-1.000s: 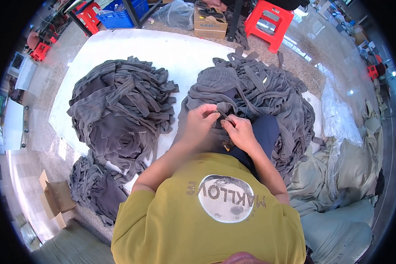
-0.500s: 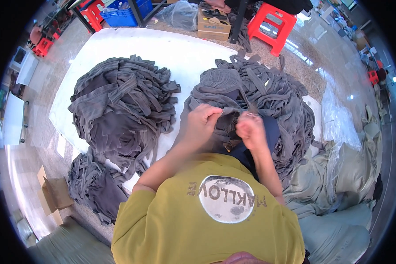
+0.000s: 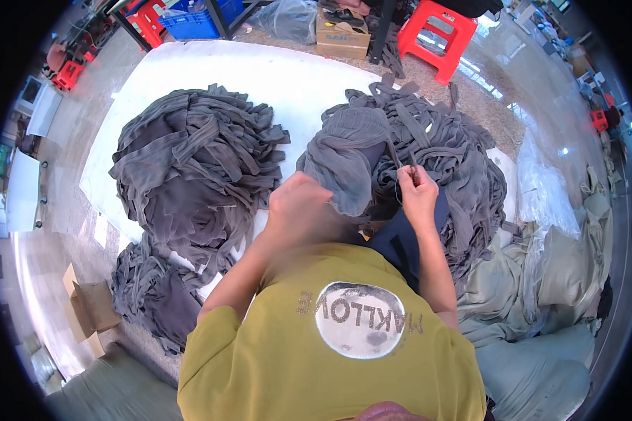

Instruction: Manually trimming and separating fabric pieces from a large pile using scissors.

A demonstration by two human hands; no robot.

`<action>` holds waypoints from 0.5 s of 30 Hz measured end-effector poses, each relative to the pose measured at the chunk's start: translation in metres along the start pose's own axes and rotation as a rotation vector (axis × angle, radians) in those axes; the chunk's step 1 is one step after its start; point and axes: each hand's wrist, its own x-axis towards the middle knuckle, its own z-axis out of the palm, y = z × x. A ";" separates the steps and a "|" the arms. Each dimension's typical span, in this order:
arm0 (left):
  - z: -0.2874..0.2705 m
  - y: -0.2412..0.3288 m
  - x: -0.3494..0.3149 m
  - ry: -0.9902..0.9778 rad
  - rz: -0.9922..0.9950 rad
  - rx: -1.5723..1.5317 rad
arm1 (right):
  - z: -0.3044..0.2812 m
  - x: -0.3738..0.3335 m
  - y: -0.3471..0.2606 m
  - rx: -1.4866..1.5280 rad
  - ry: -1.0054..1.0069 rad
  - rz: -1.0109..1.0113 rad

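A sheer grey garment [image 3: 347,158] lies bunched in front of me, at the left side of the right-hand pile. My left hand [image 3: 298,203] is at its near left edge, fingers curled closed against the cloth; its lower part is smeared by motion. My right hand [image 3: 419,195] is closed in a pinch on a narrow grey fabric strip [image 3: 393,151] that runs up toward the pile. A thin dark loop shows beside those fingers; I cannot make out what it is. Dark navy cloth [image 3: 393,245] lies below, between my arms.
Heaped grey garments form a large left pile [image 3: 189,161], a right pile [image 3: 463,175] and a smaller near-left heap [image 3: 151,295], mostly on a white sheet [image 3: 260,63]. Around them are an open carton [image 3: 95,309], a red stool [image 3: 439,35], clear plastic [image 3: 541,189] and pale green sacks [image 3: 527,358].
My hands have moved apart, the left down and leftward, the right slightly right. The sheer garment now hangs further toward me between them.
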 end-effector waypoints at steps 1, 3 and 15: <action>-0.002 0.000 -0.003 0.004 -0.014 0.021 | -0.002 -0.001 0.004 0.202 -0.065 0.107; 0.005 -0.004 -0.007 0.037 -0.013 0.006 | -0.002 -0.012 -0.048 0.228 -0.359 0.112; -0.071 0.023 -0.003 -0.854 -0.158 -0.676 | -0.032 0.068 0.132 -0.275 0.431 0.078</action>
